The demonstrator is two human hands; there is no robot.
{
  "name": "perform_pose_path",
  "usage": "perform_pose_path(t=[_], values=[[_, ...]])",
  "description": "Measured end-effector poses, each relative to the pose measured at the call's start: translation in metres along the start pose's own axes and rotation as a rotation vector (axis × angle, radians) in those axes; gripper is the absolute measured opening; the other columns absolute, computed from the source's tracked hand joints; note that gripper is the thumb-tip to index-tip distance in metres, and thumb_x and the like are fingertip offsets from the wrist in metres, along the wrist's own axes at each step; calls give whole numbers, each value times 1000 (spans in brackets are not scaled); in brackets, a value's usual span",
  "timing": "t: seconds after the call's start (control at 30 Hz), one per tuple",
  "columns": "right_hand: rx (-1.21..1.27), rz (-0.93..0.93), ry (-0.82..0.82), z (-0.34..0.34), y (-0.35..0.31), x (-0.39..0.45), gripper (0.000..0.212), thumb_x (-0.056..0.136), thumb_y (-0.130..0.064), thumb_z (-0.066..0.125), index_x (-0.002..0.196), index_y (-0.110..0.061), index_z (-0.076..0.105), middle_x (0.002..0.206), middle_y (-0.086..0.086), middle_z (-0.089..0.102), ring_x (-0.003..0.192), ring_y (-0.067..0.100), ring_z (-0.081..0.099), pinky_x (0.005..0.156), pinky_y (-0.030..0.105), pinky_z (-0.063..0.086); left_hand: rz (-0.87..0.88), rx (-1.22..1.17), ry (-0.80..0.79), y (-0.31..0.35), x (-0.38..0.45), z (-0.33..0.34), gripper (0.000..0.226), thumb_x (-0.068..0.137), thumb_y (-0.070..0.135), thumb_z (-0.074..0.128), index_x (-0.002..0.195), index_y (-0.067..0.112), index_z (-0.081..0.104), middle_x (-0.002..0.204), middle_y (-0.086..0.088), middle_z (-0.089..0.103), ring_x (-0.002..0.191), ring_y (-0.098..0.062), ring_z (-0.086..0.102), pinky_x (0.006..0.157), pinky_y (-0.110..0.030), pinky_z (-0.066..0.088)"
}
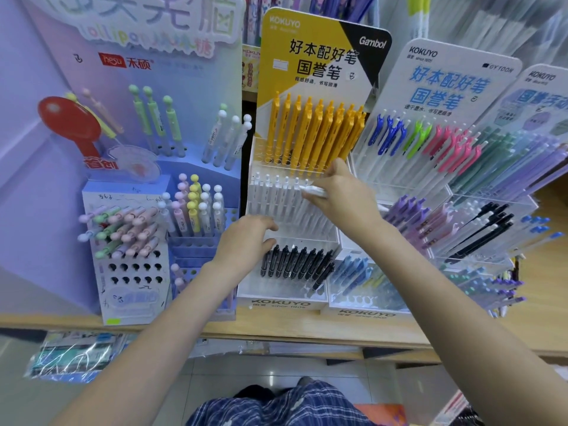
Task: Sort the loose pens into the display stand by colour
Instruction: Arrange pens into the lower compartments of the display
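Head view, single entry.

Item: white pen (313,190). It is lying roughly crosswise, long axis running left to right, its free end pointing left over the white row (276,195) in the middle tier of the yellow-headed display stand (282,302). The rest of the barrel is running under the palm; a pale tip seems to be showing past the wrist on the right side.

Holder: right hand (341,195), fingers curling round the pen and clamping it. This hand is sitting directly over the right end of the white row, so it is the nearer one for the placing.

Second hand: left hand (249,238), fingers loosely curled at the front of the white tier just above the black pens (295,262); whether it is pinching anything I cannot tell, though it appears to be bracing the stand.

Neighbouring stock: yellow pens (313,136) standing upright in the tier above.

Judgement: the stored white pens are standing near upright while the held pen is lying across them, so the coming move is turning on swinging its axis to match and lowering it into a free hole.
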State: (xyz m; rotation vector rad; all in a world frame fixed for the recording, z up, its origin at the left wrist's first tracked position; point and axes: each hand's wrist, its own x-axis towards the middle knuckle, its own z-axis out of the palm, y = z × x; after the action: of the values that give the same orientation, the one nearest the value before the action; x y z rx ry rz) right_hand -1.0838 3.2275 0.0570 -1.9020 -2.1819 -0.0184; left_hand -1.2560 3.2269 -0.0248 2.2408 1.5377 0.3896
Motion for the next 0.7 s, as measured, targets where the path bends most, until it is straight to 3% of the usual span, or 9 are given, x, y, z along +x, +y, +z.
perform_pose_path(t=[0.1, 0.17, 0.27, 0.33, 0.37, 0.43, 0.5, 0.57, 0.7], values=[[-115, 10, -31, 8, -1, 6, 39, 87, -48, 56, 90, -9, 64, 109, 6, 44, 76, 19, 52, 57, 28, 36, -2, -6, -12, -1, 2, -1, 30, 90, 25, 58, 120, 21, 59, 134, 3, 53, 122, -18, 48, 92, -36, 43], [-48, 46, -3, 6, -4, 5, 38, 84, -47, 60, 90, -10, 65, 107, 5, 45, 77, 15, 47, 60, 27, 37, 5, -28, -27, -2, 3, -4, 30, 91, 26, 57, 120, 20, 60, 135, 4, 52, 123, -18, 47, 93, -36, 41], [451, 162, 142, -14, -4, 3, 26, 89, -38, 55, 78, -16, 62, 90, 2, 50, 73, 8, 43, 70, 30, 41, 19, -93, 5, -5, 2, -6, 29, 93, 24, 54, 120, 15, 60, 134, 2, 53, 123, -17, 47, 96, -31, 37], [753, 172, 168, -30, -5, 2, 37, 96, -33, 46, 67, -17, 62, 81, 18, 59, 67, 22, 52, 68, 41, 47, 15, -84, 20, -9, -1, -5, 28, 94, 21, 51, 120, 14, 60, 136, 2, 51, 125, -17, 44, 97, -30, 36], [758, 142, 130, -35, -6, 1, 42, 98, -33, 43, 67, -14, 64, 76, 24, 60, 64, 30, 54, 69, 43, 49, 12, -75, 17, -11, -2, -4, 28, 95, 20, 50, 120, 14, 60, 137, 2, 50, 126, -17, 43, 97, -31, 36], [636, 97, 45, -36, -8, 1, 49, 97, -38, 41, 66, -11, 66, 50, 11, 49, 45, 18, 46, 55, 32, 45, 10, -81, 19, -12, -3, -3, 28, 94, 21, 51, 120, 14, 60, 135, 2, 51, 125, -17, 44, 97, -31, 36], [587, 117, 29, -31, -10, 3, 52, 95, -43, 43, 62, -11, 66, 41, -3, 31, 33, 6, 31, 40, 18, 28, 21, -133, 60, -8, -3, -4, 29, 93, 25, 54, 119, 15, 61, 129, 2, 57, 121, -16, 48, 96, -30, 37], [668, 154, 66, -21, -14, 3, 51, 93, -43, 47, 59, -10, 65, 39, -5, 32, 31, 6, 30, 39, 14, 24, 36, -286, 72, 1, -1, -7, 29, 89, 28, 60, 116, 18, 63, 119, 2, 62, 112, -13, 54, 94, -28, 40], [794, 231, 130, -2, -22, -2, 43, 88, -39, 59, 61, -7, 67, 38, -9, 49, 38, 2, 43, 46, 13, 33, 0, -709, 30, 26, 1, -12, 16, 84, 21, 67, 99, 18, 70, 93, -1, 70, 88, -13, 64, 83, -27, 50]])
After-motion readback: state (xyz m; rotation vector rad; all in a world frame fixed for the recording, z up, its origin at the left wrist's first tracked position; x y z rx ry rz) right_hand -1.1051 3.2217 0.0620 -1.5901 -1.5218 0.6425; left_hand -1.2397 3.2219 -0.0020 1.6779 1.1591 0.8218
